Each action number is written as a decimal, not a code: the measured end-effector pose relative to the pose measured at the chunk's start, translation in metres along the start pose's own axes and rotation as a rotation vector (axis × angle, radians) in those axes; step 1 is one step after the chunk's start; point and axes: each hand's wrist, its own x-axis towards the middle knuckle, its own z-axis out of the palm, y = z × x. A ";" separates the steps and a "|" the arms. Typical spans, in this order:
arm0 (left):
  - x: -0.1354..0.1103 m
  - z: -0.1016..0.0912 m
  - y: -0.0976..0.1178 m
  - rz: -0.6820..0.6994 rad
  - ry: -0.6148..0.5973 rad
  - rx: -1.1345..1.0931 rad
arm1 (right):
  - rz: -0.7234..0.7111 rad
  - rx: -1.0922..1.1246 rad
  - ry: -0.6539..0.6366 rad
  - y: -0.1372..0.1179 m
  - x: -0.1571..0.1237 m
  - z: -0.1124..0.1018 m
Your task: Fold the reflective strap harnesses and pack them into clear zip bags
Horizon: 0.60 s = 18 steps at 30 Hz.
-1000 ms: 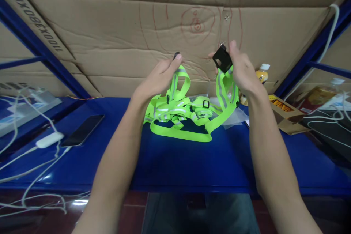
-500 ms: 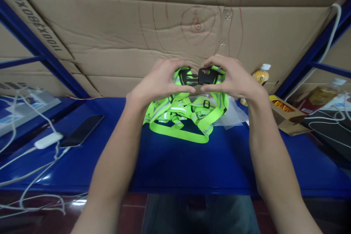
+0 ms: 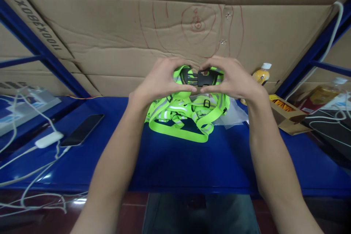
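A neon-green reflective strap harness lies bunched on the blue table, its upper straps lifted. My left hand pinches the left half of a black plastic buckle. My right hand pinches the right half. The two buckle halves meet between my fingertips, held above the pile in front of the cardboard wall. Both hands are closed around the buckle ends.
A black phone and a white charger with white cables lie at the left. A yellow bottle, an open cardboard box and clear plastic wrap sit at the right. Cardboard sheets back the blue shelf frame.
My hands came together from apart, bringing the two buckle halves from separate to touching. The lifted straps slackened and the pile drew in slightly.
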 end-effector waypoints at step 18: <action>0.001 0.006 -0.002 0.024 -0.032 -0.148 | 0.011 0.211 -0.009 0.006 0.004 0.022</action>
